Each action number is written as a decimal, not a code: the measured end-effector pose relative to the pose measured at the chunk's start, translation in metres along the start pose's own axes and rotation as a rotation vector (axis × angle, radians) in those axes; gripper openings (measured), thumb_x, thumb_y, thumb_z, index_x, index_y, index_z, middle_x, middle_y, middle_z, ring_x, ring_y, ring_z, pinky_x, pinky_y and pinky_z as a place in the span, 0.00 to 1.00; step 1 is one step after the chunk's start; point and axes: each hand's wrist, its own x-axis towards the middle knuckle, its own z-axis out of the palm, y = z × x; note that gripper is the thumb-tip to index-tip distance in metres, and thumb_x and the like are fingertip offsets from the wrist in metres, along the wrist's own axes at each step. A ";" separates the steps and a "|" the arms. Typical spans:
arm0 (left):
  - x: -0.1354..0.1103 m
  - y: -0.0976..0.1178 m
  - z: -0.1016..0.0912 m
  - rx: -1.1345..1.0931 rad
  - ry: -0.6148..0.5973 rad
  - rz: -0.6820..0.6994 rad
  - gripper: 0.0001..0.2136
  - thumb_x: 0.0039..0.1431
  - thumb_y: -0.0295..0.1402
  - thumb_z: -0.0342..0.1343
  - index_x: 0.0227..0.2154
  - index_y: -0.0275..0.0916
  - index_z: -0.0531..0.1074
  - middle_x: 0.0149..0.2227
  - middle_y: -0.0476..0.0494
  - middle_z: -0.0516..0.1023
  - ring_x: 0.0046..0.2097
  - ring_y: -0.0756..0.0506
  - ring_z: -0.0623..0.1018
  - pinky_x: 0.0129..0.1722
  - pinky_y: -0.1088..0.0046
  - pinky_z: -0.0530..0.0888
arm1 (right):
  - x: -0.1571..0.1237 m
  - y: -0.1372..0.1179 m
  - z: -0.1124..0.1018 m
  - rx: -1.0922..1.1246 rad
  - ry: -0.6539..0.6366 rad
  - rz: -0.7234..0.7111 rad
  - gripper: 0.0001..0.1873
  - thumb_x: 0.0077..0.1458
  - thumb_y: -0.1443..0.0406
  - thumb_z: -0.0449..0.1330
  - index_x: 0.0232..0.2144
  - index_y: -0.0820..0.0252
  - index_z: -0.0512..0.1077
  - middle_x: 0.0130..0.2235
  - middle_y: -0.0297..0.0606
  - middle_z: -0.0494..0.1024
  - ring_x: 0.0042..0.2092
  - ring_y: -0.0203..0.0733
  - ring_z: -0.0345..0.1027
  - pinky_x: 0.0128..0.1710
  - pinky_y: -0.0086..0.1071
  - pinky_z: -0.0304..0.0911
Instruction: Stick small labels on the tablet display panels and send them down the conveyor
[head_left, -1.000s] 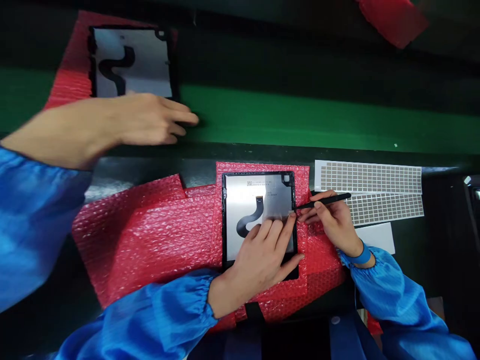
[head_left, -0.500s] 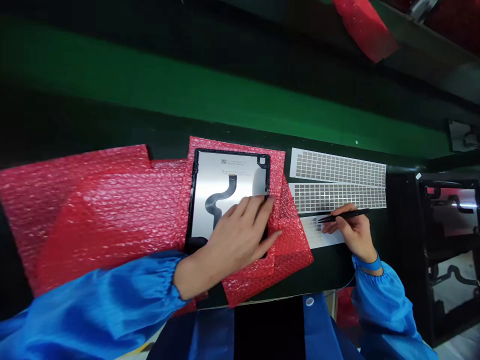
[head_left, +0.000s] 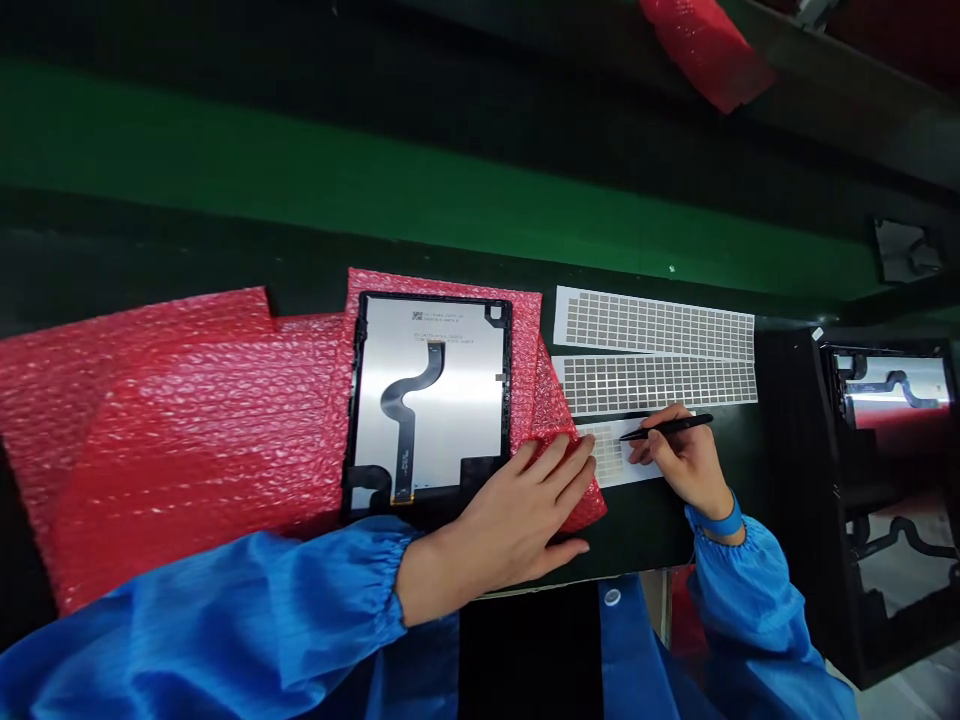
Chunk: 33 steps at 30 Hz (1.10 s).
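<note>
A tablet panel lies back-up on red bubble wrap, silver with a black frame and a curved black flex cable. My left hand rests flat, fingers spread, on the bubble wrap by the panel's lower right corner. My right hand is closed on black tweezers, whose tip points at a small white sheet of grey stickers under the hand.
Two longer sticker sheets lie behind the small one. A green conveyor belt runs across the back. A black rack at the right holds more panels. A red bubble wrap piece lies at the top.
My left hand slid off the panel down to its lower right corner. My right hand moved the tweezers from the panel's edge to the small sticker sheet. A co-worker's arm has left view.
</note>
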 end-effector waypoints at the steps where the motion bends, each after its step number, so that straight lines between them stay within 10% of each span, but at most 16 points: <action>1: 0.000 0.000 0.000 0.001 -0.002 0.001 0.37 0.67 0.57 0.56 0.67 0.31 0.70 0.72 0.32 0.67 0.68 0.29 0.69 0.63 0.52 0.66 | 0.000 0.000 0.000 0.000 -0.003 0.002 0.18 0.67 0.49 0.63 0.41 0.57 0.74 0.28 0.38 0.83 0.30 0.47 0.84 0.34 0.41 0.83; 16: -0.002 -0.016 -0.017 -0.083 0.023 0.106 0.38 0.65 0.59 0.57 0.65 0.31 0.71 0.70 0.33 0.69 0.66 0.31 0.70 0.63 0.54 0.66 | 0.006 -0.022 0.009 0.330 0.080 0.042 0.15 0.65 0.51 0.67 0.37 0.55 0.72 0.27 0.36 0.84 0.24 0.48 0.81 0.26 0.41 0.79; 24: -0.041 -0.059 -0.062 0.099 -0.075 -0.155 0.38 0.66 0.54 0.59 0.64 0.23 0.70 0.37 0.29 0.85 0.39 0.34 0.84 0.53 0.52 0.74 | 0.062 -0.093 0.112 0.347 -0.040 -0.028 0.16 0.67 0.49 0.63 0.41 0.53 0.70 0.29 0.36 0.85 0.29 0.45 0.84 0.31 0.40 0.82; 33: -0.065 -0.103 -0.042 0.110 -0.130 -0.264 0.45 0.59 0.63 0.60 0.64 0.25 0.71 0.41 0.26 0.87 0.38 0.32 0.86 0.64 0.46 0.68 | 0.113 -0.113 0.211 0.362 -0.223 0.011 0.15 0.68 0.50 0.62 0.45 0.54 0.71 0.34 0.36 0.85 0.34 0.42 0.85 0.38 0.36 0.83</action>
